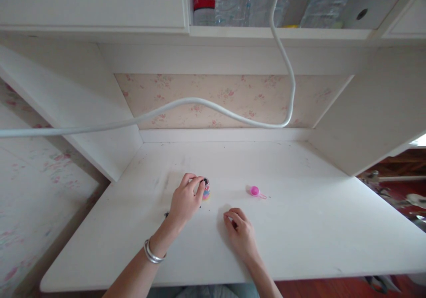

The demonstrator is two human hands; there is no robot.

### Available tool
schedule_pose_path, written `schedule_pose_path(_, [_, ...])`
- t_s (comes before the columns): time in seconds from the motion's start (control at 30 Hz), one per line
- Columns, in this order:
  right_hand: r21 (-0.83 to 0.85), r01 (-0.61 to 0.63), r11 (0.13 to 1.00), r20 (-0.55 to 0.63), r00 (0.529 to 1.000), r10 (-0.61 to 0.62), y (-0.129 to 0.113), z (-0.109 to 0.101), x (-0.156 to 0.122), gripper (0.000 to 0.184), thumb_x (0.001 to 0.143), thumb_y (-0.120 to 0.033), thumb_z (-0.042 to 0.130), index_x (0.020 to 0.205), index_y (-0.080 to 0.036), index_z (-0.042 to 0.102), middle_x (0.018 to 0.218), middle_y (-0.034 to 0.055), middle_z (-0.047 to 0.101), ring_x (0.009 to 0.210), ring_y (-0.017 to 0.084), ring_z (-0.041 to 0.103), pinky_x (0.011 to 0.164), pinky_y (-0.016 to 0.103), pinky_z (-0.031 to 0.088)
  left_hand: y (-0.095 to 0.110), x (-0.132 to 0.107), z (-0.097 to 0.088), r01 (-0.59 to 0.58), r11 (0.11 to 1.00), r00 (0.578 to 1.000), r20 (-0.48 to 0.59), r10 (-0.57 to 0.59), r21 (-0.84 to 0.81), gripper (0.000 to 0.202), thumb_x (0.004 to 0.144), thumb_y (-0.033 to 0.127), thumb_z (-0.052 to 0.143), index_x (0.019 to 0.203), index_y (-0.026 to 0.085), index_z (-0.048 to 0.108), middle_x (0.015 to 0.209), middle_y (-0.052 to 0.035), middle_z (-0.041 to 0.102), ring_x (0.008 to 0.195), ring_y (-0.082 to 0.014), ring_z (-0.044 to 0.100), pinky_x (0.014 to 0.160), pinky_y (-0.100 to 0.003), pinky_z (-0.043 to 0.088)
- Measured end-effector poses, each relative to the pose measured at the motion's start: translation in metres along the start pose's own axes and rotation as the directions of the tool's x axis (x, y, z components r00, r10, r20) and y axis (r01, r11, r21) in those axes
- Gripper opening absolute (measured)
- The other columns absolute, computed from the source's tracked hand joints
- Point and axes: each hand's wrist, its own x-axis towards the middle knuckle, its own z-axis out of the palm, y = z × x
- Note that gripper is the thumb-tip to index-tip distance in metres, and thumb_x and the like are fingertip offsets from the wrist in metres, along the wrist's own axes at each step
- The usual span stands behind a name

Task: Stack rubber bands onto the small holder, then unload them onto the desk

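My left hand [187,199] reaches over the white table, its thumb and index finger closed at the dark top of a small multicoloured jar-like object [207,192]. Pink, blue and yellow show on its side; the hand partly covers it. To the right and nearer the front edge, my right hand [242,231] rests on the tabletop with fingers curled and tips pressed together. Whatever may be in that pinch is too small or hidden. Beyond the right hand lies a round pink object with a loop [254,191], untouched. A small dark item [167,214] sits beside my left wrist.
The white table [299,227] has side panels left and right. A white cable [199,101] hangs across the view in front of the wallpapered back. Overhead, a shelf [282,32] holds several plastic bottles [233,2].
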Motion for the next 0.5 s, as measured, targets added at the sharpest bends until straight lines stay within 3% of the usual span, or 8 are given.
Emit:
schedule_pose_path(0.3, [-0.004, -0.015, 1.0, 0.011, 1.0, 0.015, -0.0064, -0.0031, -0.0007, 0.03, 0.092, -0.036, 0.043, 0.087, -0.021, 0.069, 0.096, 0.0068, 0.064, 0.057, 0.011, 0.055, 0.057, 0.025, 0.046, 0.0012, -0.0063, -0.0063, -0.046, 0.998, 0.999, -0.016, 0.046, 0.035, 0.028, 0.092, 0.035, 0.045, 0.107, 0.026, 0.066, 0.103, -0.0035, 0.058, 0.066, -0.0073, 0.057, 0.061, -0.02, 0.047])
schedule_pose_path(0.5, [-0.011, -0.011, 1.0, 0.003, 1.0, 0.011, -0.0038, -0.0016, -0.0007, 0.033, 0.092, -0.039, 0.042, 0.086, -0.02, 0.069, 0.095, 0.0074, 0.064, 0.055, 0.011, 0.055, 0.054, 0.024, 0.045, 0.0007, -0.0083, -0.004, -0.057, 0.99, 0.998, 0.038, 0.052, 0.128, 0.029, 0.092, 0.039, 0.044, 0.11, 0.03, 0.065, 0.105, -0.002, 0.058, 0.055, -0.0051, 0.054, 0.055, -0.02, 0.046])
